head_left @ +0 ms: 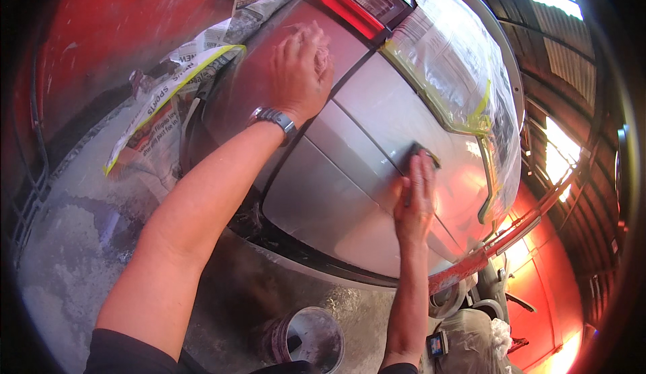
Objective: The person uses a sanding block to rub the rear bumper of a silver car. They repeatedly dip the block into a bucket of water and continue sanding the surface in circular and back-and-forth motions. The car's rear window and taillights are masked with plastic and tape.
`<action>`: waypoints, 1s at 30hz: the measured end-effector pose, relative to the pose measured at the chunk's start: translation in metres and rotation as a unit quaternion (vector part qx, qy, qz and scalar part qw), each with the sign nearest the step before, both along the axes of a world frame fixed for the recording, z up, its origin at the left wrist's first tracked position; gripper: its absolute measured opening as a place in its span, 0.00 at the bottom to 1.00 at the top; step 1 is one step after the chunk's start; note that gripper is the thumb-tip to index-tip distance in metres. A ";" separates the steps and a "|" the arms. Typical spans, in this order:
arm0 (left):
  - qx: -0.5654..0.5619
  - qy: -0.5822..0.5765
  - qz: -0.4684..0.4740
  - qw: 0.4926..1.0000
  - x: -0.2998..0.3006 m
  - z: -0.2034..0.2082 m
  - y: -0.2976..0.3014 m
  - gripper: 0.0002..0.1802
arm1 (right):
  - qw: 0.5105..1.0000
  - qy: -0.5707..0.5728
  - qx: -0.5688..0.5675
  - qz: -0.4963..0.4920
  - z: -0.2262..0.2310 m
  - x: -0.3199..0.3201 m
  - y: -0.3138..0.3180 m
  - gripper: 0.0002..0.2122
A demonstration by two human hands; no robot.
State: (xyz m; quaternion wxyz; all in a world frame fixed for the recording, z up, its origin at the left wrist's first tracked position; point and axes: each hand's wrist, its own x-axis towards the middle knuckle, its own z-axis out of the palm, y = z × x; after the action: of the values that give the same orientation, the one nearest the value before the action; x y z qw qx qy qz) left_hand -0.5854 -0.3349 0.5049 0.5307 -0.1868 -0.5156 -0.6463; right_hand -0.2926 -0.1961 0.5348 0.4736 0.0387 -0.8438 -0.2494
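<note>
**One silver, curved car rear point(323, 202)**

On it, a crumpled pinkish cloth point(324, 56) is covered by the slightly spread bare left hand point(299, 78) (whether pinched cannot be told); a dark, flat pad point(426, 153) is held by the bare right hand point(416, 202), fingers pressed together.

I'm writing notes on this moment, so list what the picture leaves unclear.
All in the head view:
- Pink cloth: largely hidden under the left hand.
- Dark pad: mostly covered by the right hand.
- Watch reading: too small and angled away.
- Bucket: near side hidden by dark clothing at the lower edge.
</note>
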 end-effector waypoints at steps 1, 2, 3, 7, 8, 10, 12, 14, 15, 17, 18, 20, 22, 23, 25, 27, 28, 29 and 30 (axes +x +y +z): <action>0.002 0.006 -0.001 1.000 0.000 0.001 0.001 0.28 | 1.000 -0.022 0.017 0.011 -0.007 -0.010 -0.004 0.24; 0.005 0.013 -0.002 1.000 0.000 0.001 0.001 0.28 | 0.999 -0.029 0.019 0.021 -0.015 -0.024 -0.012 0.24; 0.008 0.021 0.006 1.000 -0.002 0.002 0.002 0.27 | 0.999 -0.033 0.020 0.033 -0.023 -0.044 -0.020 0.24; 0.029 0.042 -0.009 0.999 -0.009 0.000 0.011 0.25 | 0.992 -0.047 0.062 0.102 -0.009 -0.135 -0.070 0.20; 0.040 0.045 -0.022 0.998 -0.012 0.001 0.012 0.25 | 0.991 -0.054 0.073 0.101 -0.006 -0.144 -0.073 0.20; 0.021 0.031 0.008 0.999 -0.017 -0.002 0.002 0.24 | 0.993 -0.052 0.062 0.091 -0.004 -0.115 -0.058 0.21; 0.024 0.013 0.016 1.000 -0.013 -0.002 -0.006 0.24 | 0.997 -0.029 0.048 0.043 -0.007 -0.069 -0.032 0.21; 0.035 0.002 -0.010 0.999 -0.001 0.003 -0.003 0.24 | 0.999 0.015 0.048 -0.006 -0.023 -0.047 -0.014 0.20; 0.040 0.003 -0.006 0.999 -0.002 0.002 0.000 0.25 | 0.999 0.015 0.040 0.028 -0.024 -0.060 -0.022 0.20; 0.049 0.012 0.003 0.999 -0.009 0.000 0.004 0.25 | 0.995 0.022 0.025 0.099 -0.016 -0.115 -0.050 0.20; 0.052 0.012 -0.001 0.999 -0.011 -0.002 0.007 0.25 | 0.995 -0.002 0.036 0.090 -0.010 -0.130 -0.060 0.20; 0.053 0.019 0.002 0.998 -0.017 -0.001 0.007 0.24 | 0.994 -0.044 0.055 0.082 0.002 -0.149 -0.076 0.21; 0.026 -0.005 0.025 0.999 -0.015 -0.001 -0.002 0.24 | 0.997 -0.029 0.023 0.074 0.002 -0.117 -0.058 0.22; 0.018 -0.022 0.028 0.999 -0.012 -0.002 -0.004 0.24 | 0.998 -0.026 0.012 0.063 -0.001 -0.090 -0.044 0.22; 0.026 -0.019 0.026 0.999 -0.007 0.001 -0.004 0.24 | 0.998 0.046 -0.030 -0.015 -0.016 -0.041 -0.009 0.23; 0.022 -0.021 0.028 0.999 -0.006 0.001 -0.002 0.24 | 0.998 0.056 0.002 -0.036 -0.024 -0.058 -0.015 0.28; 0.022 -0.017 0.019 0.999 -0.006 0.000 0.007 0.24 | 0.998 0.058 0.025 -0.027 -0.018 -0.083 -0.026 0.28; 0.023 -0.014 0.023 0.999 -0.014 -0.001 0.009 0.25 | 0.997 0.059 0.047 -0.005 -0.009 -0.115 -0.039 0.28; 0.023 -0.012 0.022 0.999 -0.016 -0.002 0.013 0.25 | 0.997 0.058 0.048 0.018 0.002 -0.146 -0.056 0.25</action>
State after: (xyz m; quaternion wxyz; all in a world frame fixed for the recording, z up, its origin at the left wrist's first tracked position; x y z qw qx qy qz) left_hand -0.6010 -0.3219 0.5029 0.5424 -0.1554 -0.5108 -0.6486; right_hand -0.4387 -0.2526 0.5368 0.5236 0.0623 -0.8011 -0.2830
